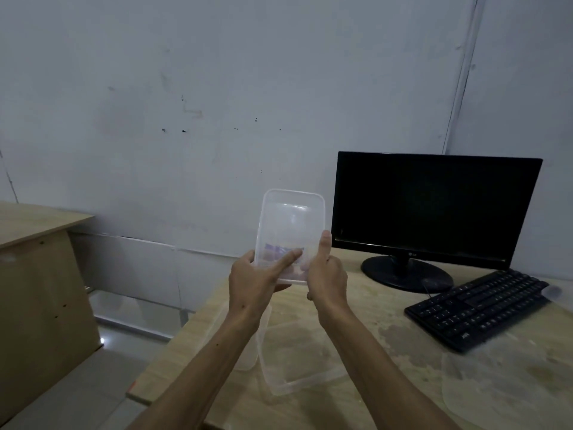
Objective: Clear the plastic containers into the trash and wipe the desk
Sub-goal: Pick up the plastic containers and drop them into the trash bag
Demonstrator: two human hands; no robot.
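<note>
A clear rectangular plastic container (291,221) is raised upright above the wooden desk (372,308), its open side toward me. My left hand (257,274) grips its lower left edge, thumb across the front. My right hand (325,271) grips its lower right edge, thumb up along the side. Another clear container (297,358) lies on the desk below my forearms, with a further clear piece (245,358) partly hidden under my left arm. A clear lid (502,383) lies at the desk's right front. The desk surface looks stained and dusty.
A black monitor (434,209) stands at the back right of the desk, a black keyboard (477,308) in front of it. A second wooden desk (37,274) stands to the left across a gap of floor. A pale wall rises behind.
</note>
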